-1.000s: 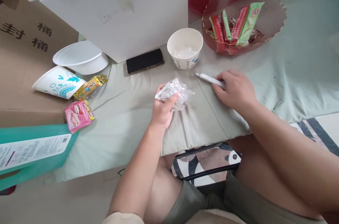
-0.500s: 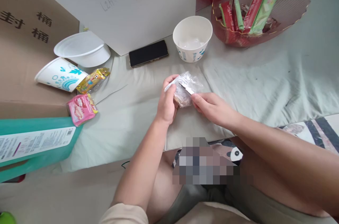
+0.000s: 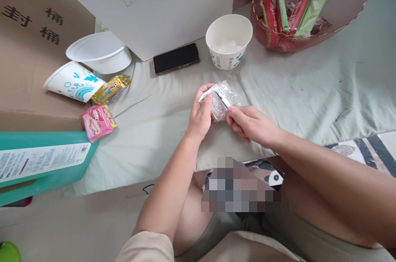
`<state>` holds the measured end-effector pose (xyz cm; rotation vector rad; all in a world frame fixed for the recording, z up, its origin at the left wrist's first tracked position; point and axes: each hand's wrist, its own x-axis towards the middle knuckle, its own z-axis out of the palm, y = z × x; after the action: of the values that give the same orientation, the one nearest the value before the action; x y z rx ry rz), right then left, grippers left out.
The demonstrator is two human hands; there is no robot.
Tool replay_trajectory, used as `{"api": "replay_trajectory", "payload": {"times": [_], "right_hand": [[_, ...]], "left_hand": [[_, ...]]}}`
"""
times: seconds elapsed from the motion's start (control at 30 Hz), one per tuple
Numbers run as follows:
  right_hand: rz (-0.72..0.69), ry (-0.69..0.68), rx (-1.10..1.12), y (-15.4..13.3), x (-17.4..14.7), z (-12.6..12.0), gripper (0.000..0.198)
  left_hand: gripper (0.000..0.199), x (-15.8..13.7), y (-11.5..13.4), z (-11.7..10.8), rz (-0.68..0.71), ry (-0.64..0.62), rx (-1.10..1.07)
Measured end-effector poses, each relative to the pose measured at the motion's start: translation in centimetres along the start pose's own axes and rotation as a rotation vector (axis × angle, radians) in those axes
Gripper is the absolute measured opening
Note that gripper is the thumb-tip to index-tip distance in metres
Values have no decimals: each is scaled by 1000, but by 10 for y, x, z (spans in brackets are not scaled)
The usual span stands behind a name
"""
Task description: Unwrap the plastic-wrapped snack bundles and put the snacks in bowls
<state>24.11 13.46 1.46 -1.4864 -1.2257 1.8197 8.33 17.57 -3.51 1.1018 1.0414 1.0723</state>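
Observation:
My left hand (image 3: pixel 201 110) is closed around the left side of a crinkled clear plastic packet (image 3: pixel 220 110), with the thumb on its top face. What the packet contains is hard to make out. In my right hand (image 3: pixel 247 123) is a small knife (image 3: pixel 223 100), pinched near its pale lower part, with its thin dark tip lying over the packet close to my left thumb. Both hands are above the front part of the cloth-covered surface (image 3: pixel 161 130). Just beyond them stands a white paper bowl (image 3: pixel 229 47) with clear plastic inside.
A black phone (image 3: pixel 176 59) lies by a white box (image 3: pixel 148 6). At right is a reddish ribbed bowl (image 3: pixel 349 10) of wrapped snacks. Left are a tipped paper cup (image 3: pixel 72 82), a white plastic bowl (image 3: pixel 99 53), a yellow packet (image 3: pixel 113 88), a pink packet (image 3: pixel 98 122) and a green container (image 3: pixel 37 187).
The whole view has shifted slightly, so the scene sits a little higher and further right. The knife tip has moved slightly across the packet; both hands keep their hold.

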Motion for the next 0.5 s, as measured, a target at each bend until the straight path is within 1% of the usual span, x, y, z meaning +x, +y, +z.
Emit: {"api": "replay_trajectory", "payload": {"times": [0.1,0.23,0.33,0.5], "right_hand": [[-47,18,-36,-1,-2,3,39],[32,5,17,-4,-3,7,29],[89,-29,90,-5,-2,7,29],[128,-70,131,-7,-3,4,29]], "left_hand": [[32,-1,2,2,-2,-1,-31],[35,-4,5,4,24,33,-13],[36,-5,6,5,47,22,35],[41,-6,9,4,-21,-21,-17]]}}
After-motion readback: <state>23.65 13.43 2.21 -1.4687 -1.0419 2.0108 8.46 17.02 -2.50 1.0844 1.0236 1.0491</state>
